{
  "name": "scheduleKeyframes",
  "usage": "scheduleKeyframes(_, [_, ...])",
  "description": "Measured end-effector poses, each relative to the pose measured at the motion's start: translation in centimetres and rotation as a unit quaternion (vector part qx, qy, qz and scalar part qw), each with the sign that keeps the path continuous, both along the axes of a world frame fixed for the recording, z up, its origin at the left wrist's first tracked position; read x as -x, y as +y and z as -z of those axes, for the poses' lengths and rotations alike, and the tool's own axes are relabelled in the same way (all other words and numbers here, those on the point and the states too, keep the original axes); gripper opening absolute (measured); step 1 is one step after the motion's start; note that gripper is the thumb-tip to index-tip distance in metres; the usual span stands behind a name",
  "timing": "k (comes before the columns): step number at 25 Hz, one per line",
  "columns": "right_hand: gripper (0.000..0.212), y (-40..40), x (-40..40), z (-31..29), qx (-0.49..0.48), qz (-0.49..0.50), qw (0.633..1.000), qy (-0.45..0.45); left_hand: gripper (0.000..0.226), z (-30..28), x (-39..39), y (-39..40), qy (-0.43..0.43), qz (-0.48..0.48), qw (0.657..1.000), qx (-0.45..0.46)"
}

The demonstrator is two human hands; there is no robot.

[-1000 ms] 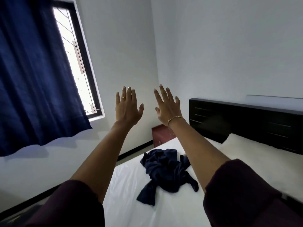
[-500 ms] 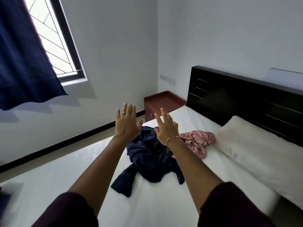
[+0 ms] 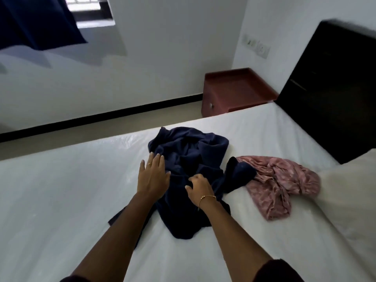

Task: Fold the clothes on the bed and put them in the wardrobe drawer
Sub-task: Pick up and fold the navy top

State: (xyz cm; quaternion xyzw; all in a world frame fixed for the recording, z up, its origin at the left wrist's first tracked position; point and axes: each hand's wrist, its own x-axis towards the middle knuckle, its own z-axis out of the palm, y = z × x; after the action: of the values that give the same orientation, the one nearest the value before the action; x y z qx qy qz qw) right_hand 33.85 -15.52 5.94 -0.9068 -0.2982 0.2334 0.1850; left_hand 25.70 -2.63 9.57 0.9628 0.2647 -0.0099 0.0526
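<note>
A: The navy garment (image 3: 189,174) is what both hands are on. It lies crumpled in the middle of the bed (image 3: 61,200), straight ahead of the person, with its long run going from the near edge away toward the far side of the mattress.

B: Which hand is closer to getting hold of it?

A: The right hand (image 3: 200,187). Its fingers are curled into the cloth near the middle of the heap, gathering a fold. The left hand (image 3: 152,178) lies flat at the garment's left edge, fingers straight and together, tips touching the fabric, palm partly over the sheet.

B: So it's the right that lifts?

A: I'd judge so, with the left ready to spread or pin the edge. A tail of the cloth runs back under the left forearm, so a pull should go up and away, not sideways.

B: What's the stuff like?

A: Soft, matt, limp knit with deep folds and no shape of its own. The sheet is smooth white with a slight sheen.

B: Anything else to fold?

A: A pink patterned garment (image 3: 278,184), bunched just to the right, its edge touching a navy sleeve. A white pillow (image 3: 350,192) lies beyond it.
</note>
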Motion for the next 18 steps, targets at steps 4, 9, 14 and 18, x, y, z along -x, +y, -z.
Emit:
scheduleKeyframes(4, [0.082, 3.1, -1.2, 5.0, -0.031, 0.025, 0.993, 0.11, 0.057, 5.3, 0.6, 1.6, 0.034, -0.056, 0.997, 0.032])
scheduleKeyframes(9, [0.056, 4.4, 0.0, 6.9, 0.021, 0.048, 0.977, 0.207, 0.041, 6.0, 1.6, 1.3, -0.017, -0.131, 0.98, 0.148])
scheduleKeyframes(14, [0.023, 5.8, 5.2, 0.0, -0.163, 0.083, 0.941, 0.285, 0.055, 1.4, 3.5, 0.4, -0.104, -0.372, 0.739, 0.551])
scheduleKeyframes(18, [0.031, 4.4, 8.8, -6.8, -0.245, 0.045, 0.906, 0.343, 0.022, -4.5, 6.4, 0.0, -0.242, -0.357, 0.576, 0.694])
